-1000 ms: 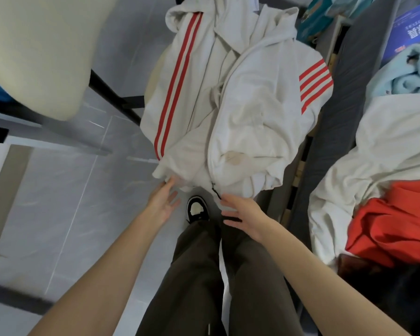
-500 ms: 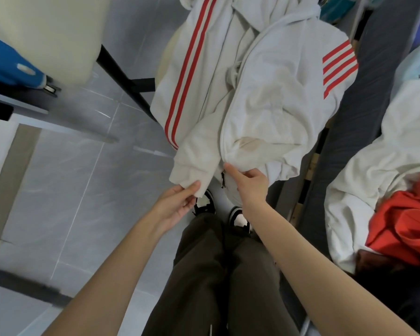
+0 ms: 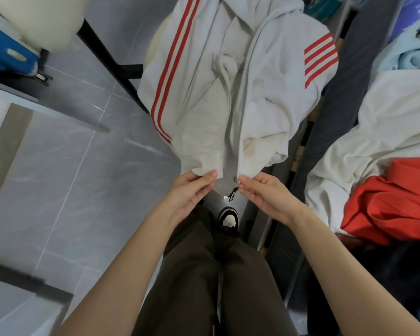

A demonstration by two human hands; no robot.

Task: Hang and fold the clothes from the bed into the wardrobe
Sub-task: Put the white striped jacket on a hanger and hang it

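A white zip jacket with red stripes point(image 3: 228, 93) hangs in front of me, its front open down the middle. My left hand point(image 3: 190, 190) pinches the bottom hem of its left front panel. My right hand point(image 3: 264, 194) pinches the bottom hem of the right panel, right beside the metal zip end point(image 3: 235, 180). The two hems are drawn close together. On the bed at the right lie a white garment point(image 3: 378, 141), a red garment point(image 3: 393, 202) and a light blue cloth point(image 3: 412, 52).
A cream chair seat point(image 3: 41, 18) on black legs point(image 3: 112, 66) stands at the upper left over a grey tiled floor point(image 3: 70, 166). The dark bed edge point(image 3: 335, 112) runs along the right. My dark trousers and one shoe point(image 3: 228, 218) are below.
Both hands rose from open under the jacket to pinching its two bottom hems, and they brought the hems together at the zip. The view tilted slightly.
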